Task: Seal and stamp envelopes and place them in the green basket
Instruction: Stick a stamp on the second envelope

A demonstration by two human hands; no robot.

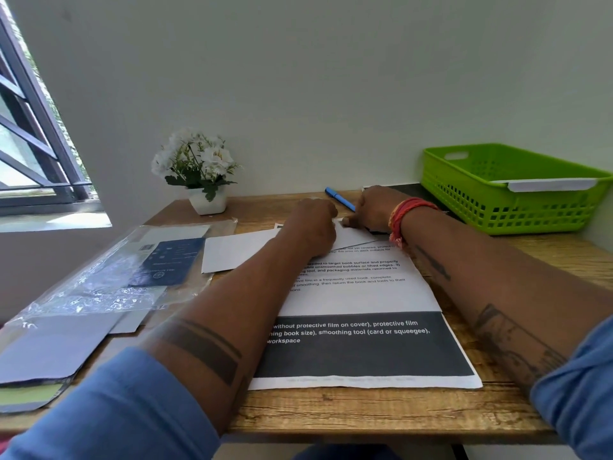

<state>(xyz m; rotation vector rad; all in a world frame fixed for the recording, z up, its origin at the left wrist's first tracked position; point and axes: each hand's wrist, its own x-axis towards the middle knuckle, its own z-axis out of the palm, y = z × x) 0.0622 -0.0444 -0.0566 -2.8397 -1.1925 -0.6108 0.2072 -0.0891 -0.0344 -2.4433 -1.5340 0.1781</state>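
Wooden counter (381, 410) set against the wall; its near edge runs across the bottom of view. The left side is crowded by a clear plastic sleeve (109, 277) and grey envelopes (49, 353) that overhang the left edge. A printed sheet (365, 346) fills the middle. Bare wood shows only in a strip along the near edge and to the right of the sheet.

Green basket (510, 207) sits at the back right corner, near the wall, with a white envelope (547, 184) lying across its near rim. Flower pot (207, 199) at back centre-left. Blue pen (340, 199) lies slanted between the hands, toward the wall.

White envelope in work (238, 252) lies flat on top of the printed sheet, long axis running left to right, tilted slightly up at the right.

Left hand (315, 224), fingers curled, rests on that envelope. Right hand (371, 209), fingers curled, is down at its far right end; whether either grip pinches the paper I cannot tell.
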